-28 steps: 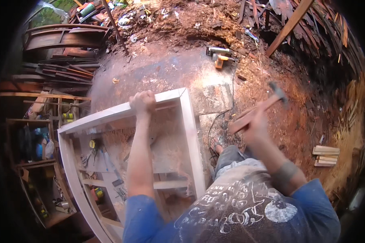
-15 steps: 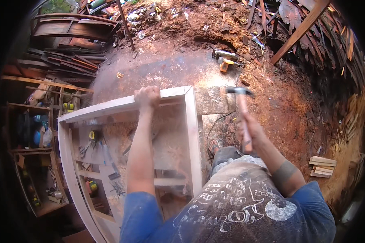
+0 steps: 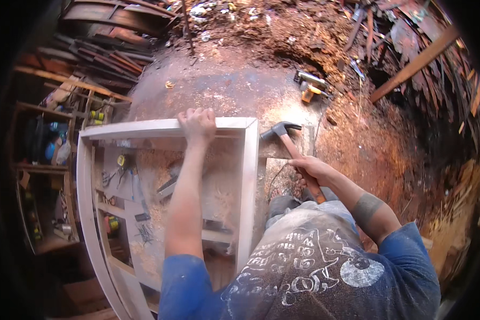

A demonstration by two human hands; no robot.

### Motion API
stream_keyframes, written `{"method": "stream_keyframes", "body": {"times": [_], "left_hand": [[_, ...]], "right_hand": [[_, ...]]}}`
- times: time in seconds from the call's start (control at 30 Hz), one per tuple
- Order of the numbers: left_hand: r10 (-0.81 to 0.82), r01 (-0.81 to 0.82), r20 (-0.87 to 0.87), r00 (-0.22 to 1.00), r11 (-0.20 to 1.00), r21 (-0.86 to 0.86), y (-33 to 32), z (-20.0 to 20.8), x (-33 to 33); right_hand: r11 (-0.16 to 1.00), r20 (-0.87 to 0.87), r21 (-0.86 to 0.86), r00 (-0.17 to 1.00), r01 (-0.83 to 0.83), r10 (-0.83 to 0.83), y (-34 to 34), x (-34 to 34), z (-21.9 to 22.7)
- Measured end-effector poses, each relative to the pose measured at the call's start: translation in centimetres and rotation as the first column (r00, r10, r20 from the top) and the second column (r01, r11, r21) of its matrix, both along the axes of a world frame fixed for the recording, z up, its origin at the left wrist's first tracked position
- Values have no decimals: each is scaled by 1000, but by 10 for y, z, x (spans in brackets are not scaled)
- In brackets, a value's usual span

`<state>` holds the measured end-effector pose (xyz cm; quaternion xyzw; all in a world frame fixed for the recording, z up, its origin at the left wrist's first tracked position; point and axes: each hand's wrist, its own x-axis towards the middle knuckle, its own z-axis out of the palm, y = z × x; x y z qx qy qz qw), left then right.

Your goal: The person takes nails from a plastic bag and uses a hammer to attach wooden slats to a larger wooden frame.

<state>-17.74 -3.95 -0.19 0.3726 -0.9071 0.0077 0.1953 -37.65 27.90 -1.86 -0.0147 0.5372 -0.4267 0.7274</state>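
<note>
My left hand [image 3: 197, 126] is closed over the far rail of a pale wooden frame [image 3: 249, 176], a little short of its far right corner. In my right hand [image 3: 310, 169] is a claw hammer [image 3: 289, 143] with a dark head and a wooden handle. The hammer's head is beside the frame's right stile, near that corner, its striking face turned toward the wood. Whether it touches the wood I cannot tell. Under the frame, a workbench surface shows a tape measure [image 3: 121, 161], loose nails [image 3: 145, 232] and wood shavings.
A yellow and black power tool [image 3: 309, 92] rests on the ground ahead, its cord running toward me. Shelves [image 3: 42, 169] with assorted items stand at the left. Stacked boards [image 3: 104, 58] lie far left, and a slanted beam [image 3: 416, 64] rises at the far right amid scrap wood.
The hammer has swung left and down toward the frame's right stile, its head now beside it. My left hand stays gripping the far rail. The whole view has shifted slightly.
</note>
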Motion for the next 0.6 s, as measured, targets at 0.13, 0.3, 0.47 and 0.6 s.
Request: {"method": "stream_keyframes", "body": {"times": [0.13,0.3,0.47,0.6], "left_hand": [[207,-178,-141,968,965,195,98,19,-24],[447,-398,29,894,762,512,183,8,-35],[572,-684,377,728,571,455,183,16,-69],[576,-643,287,765,668,374,185,7,-70]], "right_hand": [[957,-363,2,892,-289,270,-12,-58,7],[815,-312,18,771,-579,555,-40,-106,3],[712,-433,253,581,-655,689,-143,-193,65],[943,-557,-135,810,-304,181,-234,-252,32]]}}
